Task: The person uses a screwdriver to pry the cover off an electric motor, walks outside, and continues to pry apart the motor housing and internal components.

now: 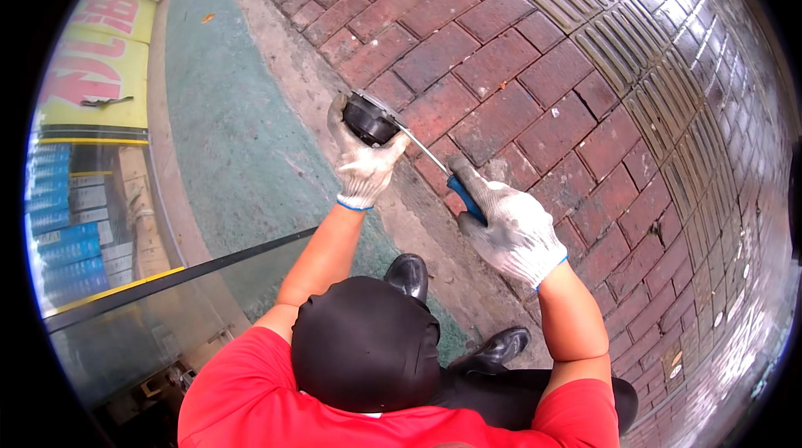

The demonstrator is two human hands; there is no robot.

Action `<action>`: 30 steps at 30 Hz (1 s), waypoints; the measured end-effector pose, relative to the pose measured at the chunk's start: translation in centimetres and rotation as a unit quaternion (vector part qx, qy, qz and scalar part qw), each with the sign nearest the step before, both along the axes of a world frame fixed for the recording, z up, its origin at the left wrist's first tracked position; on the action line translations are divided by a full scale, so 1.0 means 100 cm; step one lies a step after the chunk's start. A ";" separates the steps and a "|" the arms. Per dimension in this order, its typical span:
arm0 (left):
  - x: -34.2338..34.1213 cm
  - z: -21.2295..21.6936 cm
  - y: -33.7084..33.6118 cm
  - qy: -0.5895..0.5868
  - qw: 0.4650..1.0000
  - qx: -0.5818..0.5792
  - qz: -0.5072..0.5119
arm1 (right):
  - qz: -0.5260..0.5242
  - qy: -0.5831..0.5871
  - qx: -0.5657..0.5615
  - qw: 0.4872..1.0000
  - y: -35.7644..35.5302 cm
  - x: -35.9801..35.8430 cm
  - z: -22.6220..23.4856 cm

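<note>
My left hand, in a whitish knitted work glove with a blue cuff edge, is closed around a round black part with a metal rim. I cannot tell exactly what this part is. My right hand, gloved the same way with grey on the fingers, grips a screwdriver by its blue handle. The long metal shaft slants up and left, and its end meets the rim of the black part. Gloved fingers cover some of the handle and the lower side of the black part.
Red brick paving with ridged tactile strips lies ahead and to the right. A green-painted strip runs along the left. A glass case with blue boxes stands at far left. My black shoes are below my hands.
</note>
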State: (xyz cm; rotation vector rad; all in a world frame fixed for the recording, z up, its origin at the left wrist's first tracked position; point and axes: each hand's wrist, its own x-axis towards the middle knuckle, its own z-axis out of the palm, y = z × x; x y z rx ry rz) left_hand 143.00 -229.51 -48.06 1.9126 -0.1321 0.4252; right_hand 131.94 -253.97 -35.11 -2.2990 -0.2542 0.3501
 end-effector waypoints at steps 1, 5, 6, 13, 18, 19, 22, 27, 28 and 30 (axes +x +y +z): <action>0.000 0.000 0.000 -0.006 1.000 0.013 0.000 | -0.002 0.019 0.004 1.000 -0.001 0.003 0.004; -0.002 0.004 -0.001 -0.016 1.000 0.024 -0.011 | -0.008 0.023 0.003 1.000 -0.002 0.006 0.009; -0.003 0.004 -0.003 -0.008 1.000 -0.002 -0.017 | -0.005 0.011 -0.005 1.000 -0.001 0.005 0.009; -0.005 0.006 -0.008 -0.002 0.999 -0.039 -0.026 | -0.015 -0.049 -0.125 0.991 0.015 -0.001 0.006; -0.005 0.006 -0.005 0.036 0.995 -0.096 -0.020 | -0.023 -0.165 -0.260 0.951 0.030 -0.009 -0.010; -0.005 0.008 -0.006 0.046 0.994 -0.102 -0.015 | -0.026 -0.170 -0.273 0.946 0.033 -0.010 -0.012; -0.002 0.001 -0.001 0.029 0.995 -0.099 -0.010 | -0.049 -0.190 -0.288 0.937 0.041 -0.013 -0.021; -0.004 0.013 -0.008 0.066 0.982 -0.177 -0.006 | -0.074 -0.197 -0.246 0.946 0.049 -0.014 -0.015; -0.003 0.014 -0.009 0.064 0.982 -0.178 -0.003 | -0.074 -0.194 -0.215 0.954 0.049 -0.013 -0.009; -0.005 0.018 -0.007 0.082 0.971 -0.225 -0.019 | -0.076 -0.189 -0.163 0.965 0.049 -0.013 -0.006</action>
